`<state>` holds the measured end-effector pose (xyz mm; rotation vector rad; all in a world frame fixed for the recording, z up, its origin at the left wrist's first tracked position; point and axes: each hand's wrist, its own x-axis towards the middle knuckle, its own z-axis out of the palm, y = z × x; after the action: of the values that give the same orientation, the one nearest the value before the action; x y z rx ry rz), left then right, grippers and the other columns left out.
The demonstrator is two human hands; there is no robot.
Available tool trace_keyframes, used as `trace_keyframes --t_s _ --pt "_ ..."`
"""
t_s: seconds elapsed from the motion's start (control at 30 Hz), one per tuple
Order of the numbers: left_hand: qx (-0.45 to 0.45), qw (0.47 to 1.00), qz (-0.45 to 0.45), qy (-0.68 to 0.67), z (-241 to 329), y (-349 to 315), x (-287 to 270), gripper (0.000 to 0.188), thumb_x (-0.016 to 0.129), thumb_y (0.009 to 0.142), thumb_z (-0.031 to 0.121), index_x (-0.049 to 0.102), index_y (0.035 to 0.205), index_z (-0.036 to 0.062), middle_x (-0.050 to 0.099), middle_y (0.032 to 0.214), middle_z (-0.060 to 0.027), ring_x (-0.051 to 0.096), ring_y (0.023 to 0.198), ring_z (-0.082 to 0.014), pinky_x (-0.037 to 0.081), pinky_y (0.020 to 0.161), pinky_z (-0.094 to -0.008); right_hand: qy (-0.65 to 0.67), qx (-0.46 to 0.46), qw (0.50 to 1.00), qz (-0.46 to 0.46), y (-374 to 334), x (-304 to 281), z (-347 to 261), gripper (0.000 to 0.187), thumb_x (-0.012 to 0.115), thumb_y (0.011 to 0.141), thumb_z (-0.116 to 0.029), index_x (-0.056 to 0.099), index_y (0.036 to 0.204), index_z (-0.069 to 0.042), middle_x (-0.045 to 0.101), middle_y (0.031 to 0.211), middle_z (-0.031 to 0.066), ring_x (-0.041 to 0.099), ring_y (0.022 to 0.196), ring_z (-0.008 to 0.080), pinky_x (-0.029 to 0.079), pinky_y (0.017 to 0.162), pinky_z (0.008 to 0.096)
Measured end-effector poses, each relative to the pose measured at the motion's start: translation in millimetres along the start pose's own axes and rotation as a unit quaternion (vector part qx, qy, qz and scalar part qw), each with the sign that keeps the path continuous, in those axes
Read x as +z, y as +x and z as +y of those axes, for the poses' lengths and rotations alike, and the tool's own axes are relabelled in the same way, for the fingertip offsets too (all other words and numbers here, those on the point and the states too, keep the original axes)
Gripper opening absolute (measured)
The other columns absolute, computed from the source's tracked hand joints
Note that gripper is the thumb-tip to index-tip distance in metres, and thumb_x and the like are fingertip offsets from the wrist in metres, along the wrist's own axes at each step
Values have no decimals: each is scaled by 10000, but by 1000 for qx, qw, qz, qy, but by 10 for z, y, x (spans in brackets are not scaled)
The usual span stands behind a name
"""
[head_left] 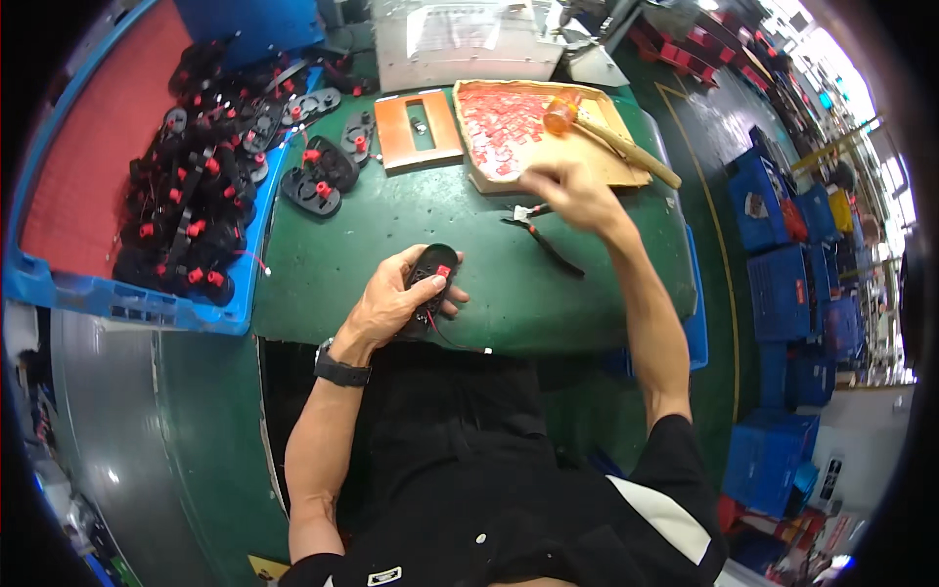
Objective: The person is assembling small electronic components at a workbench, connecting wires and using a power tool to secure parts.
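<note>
Black with a red bit (443, 271) on top, the part (436, 256) sits in our left hand (384, 303), over the near side of the green table (460, 215); our thumb pins it and our fingers curl under it, likely so it cannot slip; our right hand (579, 201) bends over the near edge of the tray (608, 111), but it is blurred, so we cannot tell if it pinches anything; the mallet (624, 149) lies across the tray and the pliers (554, 252) lie just near of it, maybe for easy reach.

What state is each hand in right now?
Left hand: closed, holding a black oval part.
Right hand: partly curled near the cardboard tray; cannot tell whether it holds anything.
</note>
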<state>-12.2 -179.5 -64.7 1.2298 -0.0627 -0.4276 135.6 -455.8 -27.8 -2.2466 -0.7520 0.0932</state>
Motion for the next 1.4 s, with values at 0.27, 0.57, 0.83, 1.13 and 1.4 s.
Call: trace_keyframes --t_s 0.27,0.57,0.83,1.13,1.4 --pt "5 998 -4 65 -54 27 -16 314 585 904 57 600 1201 -43 716 901 -131 668 748 -148 562 718 -279 103 -44 989 -100 -313 769 -803 146 694 900 -129 753 911 3 705 720 169 685 642 320 538 627 370" --pt "5 997 33 67 -61 75 55 239 500 933 64 647 1081 -54 712 802 -125 659 639 -146 549 610 -278 9 -75 997 21 -417 983 -833 153 650 928 -138 668 839 -14 666 702 170 664 653 362 513 598 433" --pt "-58 996 34 54 78 177 51 236 520 923 66 664 998 -105 716 835 -155 735 713 -239 630 655 -350 -43 -122 984 123 -519 873 -1021 61 688 883 -62 675 887 -4 673 725 146 684 690 334 524 589 390" --pt "-169 985 -29 7 151 222 72 353 496 895 44 631 1137 -175 714 1090 -229 756 751 -302 654 649 -357 92 14 958 270 1585 -1345 -1702 433 736 903 -350 686 1119 22 739 950 132 691 855 194 533 728 321" --pt "-182 983 -29 -4 163 259 67 334 506 907 47 621 1121 -181 693 1162 -246 753 749 -313 653 640 -367 426 -213 878 53 1908 -1800 -1546 208 702 947 -298 683 984 -94 627 781 6 603 662 112 482 590 270"
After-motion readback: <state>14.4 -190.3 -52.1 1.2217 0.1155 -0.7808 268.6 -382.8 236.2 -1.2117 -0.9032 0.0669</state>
